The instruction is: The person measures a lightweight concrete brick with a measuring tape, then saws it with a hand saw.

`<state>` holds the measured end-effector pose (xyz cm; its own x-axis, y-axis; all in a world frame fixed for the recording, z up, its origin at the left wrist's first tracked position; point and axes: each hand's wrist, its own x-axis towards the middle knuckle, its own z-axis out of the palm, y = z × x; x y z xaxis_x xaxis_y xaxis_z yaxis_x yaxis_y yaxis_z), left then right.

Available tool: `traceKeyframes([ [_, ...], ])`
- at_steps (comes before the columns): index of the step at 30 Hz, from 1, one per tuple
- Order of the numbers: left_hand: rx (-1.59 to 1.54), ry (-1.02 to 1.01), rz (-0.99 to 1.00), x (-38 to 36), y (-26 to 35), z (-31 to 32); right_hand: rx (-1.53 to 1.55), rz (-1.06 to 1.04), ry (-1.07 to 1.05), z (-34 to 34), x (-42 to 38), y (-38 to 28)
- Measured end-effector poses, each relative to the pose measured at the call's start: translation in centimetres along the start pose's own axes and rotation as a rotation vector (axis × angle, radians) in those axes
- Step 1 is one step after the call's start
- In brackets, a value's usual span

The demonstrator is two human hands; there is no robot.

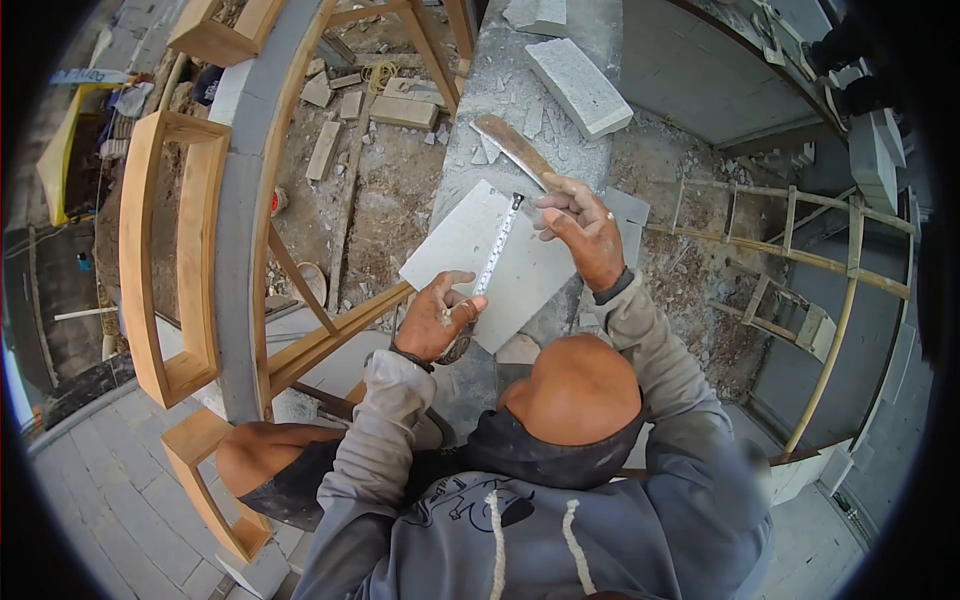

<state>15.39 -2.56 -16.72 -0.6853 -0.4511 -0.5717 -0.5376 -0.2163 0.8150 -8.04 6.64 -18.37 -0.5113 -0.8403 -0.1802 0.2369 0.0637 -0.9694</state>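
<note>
A white block [540, 275] lies flat on the grey slab in front of my knees. Across it runs an extended tape measure [497, 246], its dark end tip pointing away from me. My left hand [437, 315] is closed round the tape's near end, at the block's left edge. Over the block's right side is my right hand [583, 232], its fingers curled, near the tape's tip; what it holds, if anything, is hidden. A rusty flat blade [513, 147] lies just beyond, its near end by my right fingers.
Another white block [580, 88] rests farther up the slab [465, 165] among chips. Wooden frames [205, 250] stand at left. A wooden ladder [780, 253] lies at right over rubble. Part of another person [850, 95] shows at upper right.
</note>
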Motion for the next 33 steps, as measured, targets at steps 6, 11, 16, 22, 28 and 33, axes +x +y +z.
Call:
traceKeyframes([
  [6,-0.511,0.201,0.032,3.6,1.8,1.5,-0.176,0.136,-0.247,2.8,-3.7,3.5],
  [11,-0.522,0.205,0.196,6.2,3.1,4.9,-0.295,-0.191,-0.239,3.3,-3.6,3.5],
  [16,-0.041,0.159,0.199,6.7,1.3,5.0,-0.01,0.207,-0.219,0.8,-5.1,2.0],
  [22,0.291,0.316,0.367,4.6,1.6,3.4,0.121,0.395,-0.029,0.6,-6.5,1.8],
  [28,0.29,0.464,0.361,4.0,3.2,1.3,0.158,0.401,0.096,-0.3,-8.7,2.4],
  [33,0.305,0.507,0.325,5.7,0.7,-2.2,0.016,0.45,0.343,-2.7,-15.6,5.1],
])
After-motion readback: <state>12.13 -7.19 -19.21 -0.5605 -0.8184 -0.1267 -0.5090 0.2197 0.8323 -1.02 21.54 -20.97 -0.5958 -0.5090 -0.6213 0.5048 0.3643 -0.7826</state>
